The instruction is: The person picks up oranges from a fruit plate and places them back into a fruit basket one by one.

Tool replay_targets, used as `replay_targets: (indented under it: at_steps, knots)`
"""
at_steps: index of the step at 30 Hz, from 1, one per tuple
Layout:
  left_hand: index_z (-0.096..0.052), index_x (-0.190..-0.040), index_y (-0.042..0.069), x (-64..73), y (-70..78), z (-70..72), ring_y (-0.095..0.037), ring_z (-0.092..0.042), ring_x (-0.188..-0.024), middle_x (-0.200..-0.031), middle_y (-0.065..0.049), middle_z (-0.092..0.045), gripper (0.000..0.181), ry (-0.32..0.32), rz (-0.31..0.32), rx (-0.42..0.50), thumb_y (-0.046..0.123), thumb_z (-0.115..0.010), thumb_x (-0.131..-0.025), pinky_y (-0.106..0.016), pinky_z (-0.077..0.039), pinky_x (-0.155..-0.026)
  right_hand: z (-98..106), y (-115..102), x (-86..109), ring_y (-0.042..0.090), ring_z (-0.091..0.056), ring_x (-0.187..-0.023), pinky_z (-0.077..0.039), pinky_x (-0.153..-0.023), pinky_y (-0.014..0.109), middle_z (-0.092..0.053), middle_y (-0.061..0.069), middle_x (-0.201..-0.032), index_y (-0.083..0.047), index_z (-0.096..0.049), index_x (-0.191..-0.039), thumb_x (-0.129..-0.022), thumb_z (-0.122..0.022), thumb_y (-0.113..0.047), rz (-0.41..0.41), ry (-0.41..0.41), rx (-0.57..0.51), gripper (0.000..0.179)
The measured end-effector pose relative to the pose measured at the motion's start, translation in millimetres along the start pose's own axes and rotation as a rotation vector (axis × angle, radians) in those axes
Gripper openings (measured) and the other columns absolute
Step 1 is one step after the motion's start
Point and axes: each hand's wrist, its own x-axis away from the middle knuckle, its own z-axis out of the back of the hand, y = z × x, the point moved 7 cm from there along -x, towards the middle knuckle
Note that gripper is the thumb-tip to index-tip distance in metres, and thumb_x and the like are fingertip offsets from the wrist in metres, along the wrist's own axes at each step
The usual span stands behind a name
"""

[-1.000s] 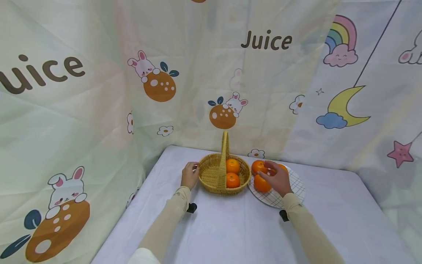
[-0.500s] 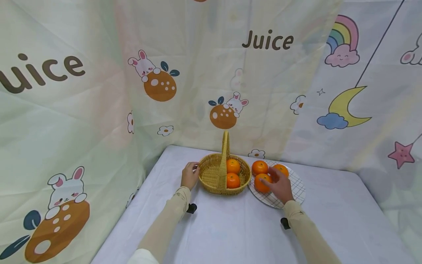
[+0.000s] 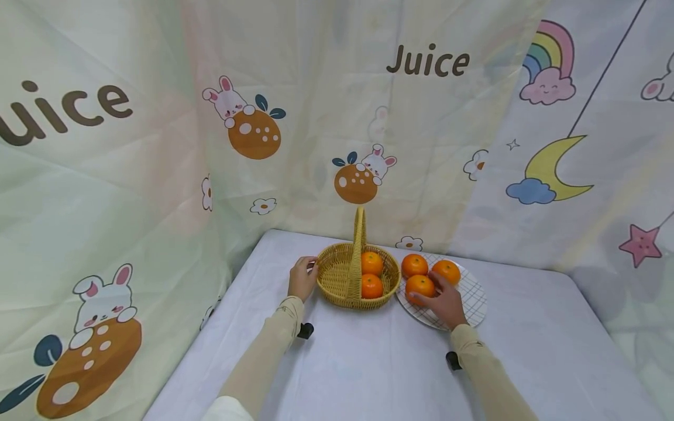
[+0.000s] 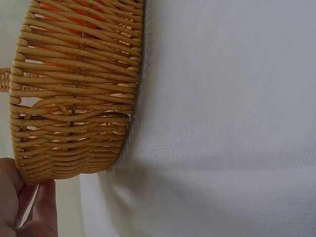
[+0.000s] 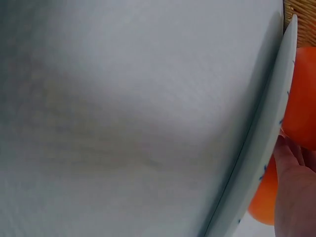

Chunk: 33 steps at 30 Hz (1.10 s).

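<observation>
Now the right hand (image 3: 447, 300) has dipped lower, thumb and fingertips curved around a smooth orange (image 3: 419, 286)! Left hand (image 3: 302, 280) pinches the woven basket (image 4: 74, 108).

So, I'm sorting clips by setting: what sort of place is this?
Probably a staged tabletop set: cartoon-printed fabric hangs behind a white-covered table bearing a wicker basket and a plate of citrus fruits.

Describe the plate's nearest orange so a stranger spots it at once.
On the white table stands a wicker basket, and right of it a checked plate. The front orange lies on that plate, by the right hand; the other two oranges lie farther back.
</observation>
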Motion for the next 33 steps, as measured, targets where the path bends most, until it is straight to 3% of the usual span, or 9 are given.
replay_targets:
  at_steps: [7, 33]
  knots:
    - [-0.064, -0.115, -0.003, 1.3, -0.1, -0.7, -0.031, -0.064, -0.105, -0.115, -0.016, -0.062, 0.022, -0.001, 0.011, -0.002, -0.001, -0.061, -0.093, -0.036, -0.057, -0.089, -3.6, 2.8, 1.3, 0.039, -0.043, -0.128, -0.037, -0.108, 0.057, -0.039, 0.017, -0.15, -0.01, -0.033, -0.152, -0.068, -0.081, -0.061, -0.042, -0.032, 0.043, 0.109]
    - [-0.065, -0.115, -0.003, -1.1, -2.2, -2.5, -0.03, -0.064, -0.105, -0.113, -0.015, -0.062, 0.022, 0.022, -0.028, -0.022, -0.001, -0.062, -0.093, -0.035, -0.057, -0.088, -2.8, 6.6, -0.5, 0.036, -0.044, -0.127, -0.038, -0.108, 0.057, -0.045, 0.017, -0.145, -0.006, -0.045, -0.145, -0.067, -0.081, -0.061, 0.004, -0.003, 0.053, 0.102]
